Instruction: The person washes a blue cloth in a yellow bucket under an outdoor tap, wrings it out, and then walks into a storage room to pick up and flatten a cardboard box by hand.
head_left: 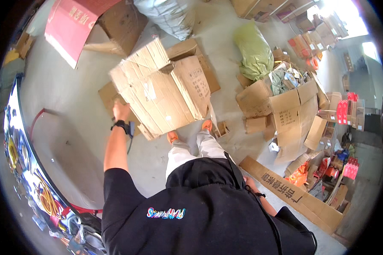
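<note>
In front of my feet is a large, creased brown cardboard box (155,100), partly collapsed, with flaps folded out at several sides. My left hand (121,111) is at its left edge, fingers curled against the cardboard. Behind that hand a brown cardboard flap (108,94) spreads out low near the floor. My right hand (251,185) hangs beside my right hip, well away from the box; its fingers are mostly hidden, and nothing shows in it.
An open carton (291,110) full of scraps stands to the right, below a green sack (253,51). A long flat carton (293,193) lies at my right. Far off are a pink-red box (72,27) and white sack (168,17). A cluttered table (34,170) curves along the left.
</note>
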`<state>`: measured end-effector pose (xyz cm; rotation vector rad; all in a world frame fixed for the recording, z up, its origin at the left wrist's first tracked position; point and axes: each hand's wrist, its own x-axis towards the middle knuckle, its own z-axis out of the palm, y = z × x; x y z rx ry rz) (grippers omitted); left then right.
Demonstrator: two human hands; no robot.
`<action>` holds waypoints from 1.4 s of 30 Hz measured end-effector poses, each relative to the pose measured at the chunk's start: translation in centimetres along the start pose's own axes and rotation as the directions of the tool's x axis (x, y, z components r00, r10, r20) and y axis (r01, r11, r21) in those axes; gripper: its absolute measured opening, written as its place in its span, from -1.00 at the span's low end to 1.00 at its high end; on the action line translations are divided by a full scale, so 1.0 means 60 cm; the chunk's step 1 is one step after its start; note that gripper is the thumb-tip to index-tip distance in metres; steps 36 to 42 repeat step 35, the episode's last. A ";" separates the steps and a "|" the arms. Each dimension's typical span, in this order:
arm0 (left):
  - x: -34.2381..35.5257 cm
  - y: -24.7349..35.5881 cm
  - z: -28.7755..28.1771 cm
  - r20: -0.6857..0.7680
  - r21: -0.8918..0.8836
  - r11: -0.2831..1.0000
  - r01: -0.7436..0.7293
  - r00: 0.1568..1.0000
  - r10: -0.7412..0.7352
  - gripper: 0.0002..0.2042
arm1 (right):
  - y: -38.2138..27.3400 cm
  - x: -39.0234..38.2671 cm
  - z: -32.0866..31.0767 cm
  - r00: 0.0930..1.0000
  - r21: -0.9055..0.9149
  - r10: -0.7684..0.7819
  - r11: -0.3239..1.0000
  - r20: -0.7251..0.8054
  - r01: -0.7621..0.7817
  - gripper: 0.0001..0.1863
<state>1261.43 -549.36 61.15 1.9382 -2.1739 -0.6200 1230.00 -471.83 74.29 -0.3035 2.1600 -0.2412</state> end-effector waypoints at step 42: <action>-0.399 -0.096 0.001 0.612 -0.333 0.440 0.834 0.546 -0.572 -0.59 | -0.400 0.457 -0.143 0.976 -0.163 0.098 0.984 0.193 -0.066 -0.78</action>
